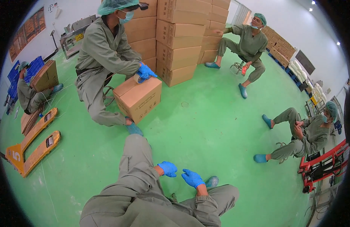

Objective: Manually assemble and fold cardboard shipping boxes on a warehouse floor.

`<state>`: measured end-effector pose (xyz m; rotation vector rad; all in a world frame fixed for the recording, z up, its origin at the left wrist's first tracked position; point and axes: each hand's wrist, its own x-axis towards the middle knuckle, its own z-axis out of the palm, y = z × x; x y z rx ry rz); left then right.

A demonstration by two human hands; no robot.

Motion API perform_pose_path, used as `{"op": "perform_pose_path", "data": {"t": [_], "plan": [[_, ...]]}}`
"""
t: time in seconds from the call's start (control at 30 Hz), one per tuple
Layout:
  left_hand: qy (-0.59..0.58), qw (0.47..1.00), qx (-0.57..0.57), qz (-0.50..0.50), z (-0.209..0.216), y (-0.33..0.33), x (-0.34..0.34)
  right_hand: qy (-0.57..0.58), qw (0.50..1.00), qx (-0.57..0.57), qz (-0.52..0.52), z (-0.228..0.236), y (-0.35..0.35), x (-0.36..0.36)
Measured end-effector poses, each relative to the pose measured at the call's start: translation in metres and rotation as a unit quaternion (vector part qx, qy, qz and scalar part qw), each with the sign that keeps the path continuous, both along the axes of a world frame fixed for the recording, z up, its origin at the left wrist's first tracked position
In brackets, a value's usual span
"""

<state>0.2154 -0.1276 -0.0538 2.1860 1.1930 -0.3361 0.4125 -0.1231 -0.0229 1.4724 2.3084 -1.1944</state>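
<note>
My left hand (168, 169), in a blue glove, hangs beside my left knee with its fingers loosely stretched and nothing in it. Close by on its right, my right hand (193, 178), gloved the same way, reaches out from a grey-green sleeve with empty, extended fingers. A small gap separates the two hands above the green floor (205, 132). Ahead and to the left stands a closed cardboard box (139, 99). A seated co-worker's blue-gloved hands (145, 72) rest on its top, by what looks like a tape roll (138, 78).
Tall stacks of cardboard boxes (178, 49) rise behind the co-worker. A yellow pallet jack (35, 145) lies at left, near a person with flattened cartons (46, 75). Two more people sit at right, one near a red lifting frame (324, 166).
</note>
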Motion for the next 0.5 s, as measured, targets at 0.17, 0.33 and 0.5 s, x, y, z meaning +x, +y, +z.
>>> {"op": "perform_pose_path", "data": {"t": [0.17, 0.33, 0.5], "plan": [[-0.002, 1.0, -0.009, 0.012, 0.004, 0.0, -0.002, 0.006, 1.0, -0.009, -0.004, 0.007, 0.0, -0.003], [-0.018, 0.999, 0.013, 0.026, -0.005, 0.0, 0.001, 0.005, 1.0, -0.003, -0.005, 0.002, 0.001, 0.0], [-0.027, 0.999, 0.017, 0.025, 0.0, 0.001, 0.002, -0.011, 1.0, 0.005, -0.002, 0.0, 0.001, 0.002]]}}
